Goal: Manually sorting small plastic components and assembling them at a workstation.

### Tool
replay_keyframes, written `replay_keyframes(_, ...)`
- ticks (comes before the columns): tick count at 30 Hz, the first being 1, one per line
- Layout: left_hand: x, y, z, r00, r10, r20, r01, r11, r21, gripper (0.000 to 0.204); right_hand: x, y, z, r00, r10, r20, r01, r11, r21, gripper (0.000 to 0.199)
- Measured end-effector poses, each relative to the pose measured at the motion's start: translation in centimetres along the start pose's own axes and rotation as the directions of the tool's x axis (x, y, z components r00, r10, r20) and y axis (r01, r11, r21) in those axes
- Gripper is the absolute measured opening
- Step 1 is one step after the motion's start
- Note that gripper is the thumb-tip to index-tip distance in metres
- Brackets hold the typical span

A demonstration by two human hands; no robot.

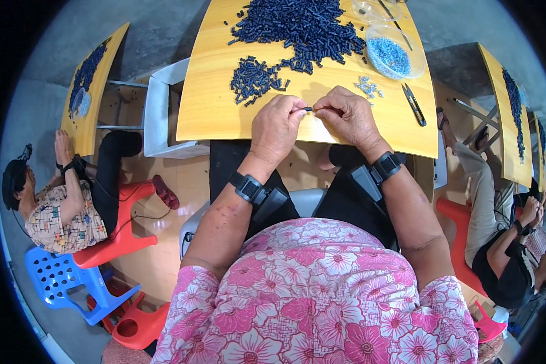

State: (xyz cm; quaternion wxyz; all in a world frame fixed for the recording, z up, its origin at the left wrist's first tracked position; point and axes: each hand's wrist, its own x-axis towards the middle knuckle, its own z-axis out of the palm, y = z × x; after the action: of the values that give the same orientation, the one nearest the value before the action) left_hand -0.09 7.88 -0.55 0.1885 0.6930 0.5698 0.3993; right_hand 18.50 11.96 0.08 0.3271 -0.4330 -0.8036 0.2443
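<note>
While a black tube is sitting pinched in the left hand over the near edge of the table, right hand pinching narrowly at three o'clock, its content unclear, black pile lying at twelve, bowl resting at two.

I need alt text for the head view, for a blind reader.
At a yellow table, the wearer's left hand pinches a small black piece, with the right hand at its end. Dark heaps of similar pieces lie beyond; a clear bowl of bluish bits and black snips are at right. Others sit on both sides.
</note>
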Motion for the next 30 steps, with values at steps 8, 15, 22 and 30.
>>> replay_keyframes(8, 0.00, -0.27, -0.25, 0.992, -0.115, 0.050, 0.123, 0.971, -0.206, 0.011, -0.12, -0.55, 0.47, 0.998, 0.056, 0.013, -0.057, 0.994, 0.089, 0.009)
replay_keyframes(15, 0.05, -0.29, -0.49, 0.991, -0.119, 0.062, 0.130, 0.963, -0.236, 0.010, -0.10, -0.74, 0.28, 0.997, 0.065, 0.028, -0.068, 0.993, 0.095, 0.010)
replay_keyframes(22, -0.04, -0.41, -0.46, 0.989, -0.118, 0.093, 0.141, 0.942, -0.303, 0.010, 0.00, -0.81, 0.22, 0.995, 0.096, 0.036, -0.099, 0.989, 0.105, 0.012)
replay_keyframes(30, 0.01, -0.53, -0.52, 0.978, -0.164, 0.128, 0.202, 0.896, -0.395, 0.014, 0.03, -0.80, 0.47, 0.997, 0.073, 0.041, -0.077, 0.992, 0.101, 0.011)
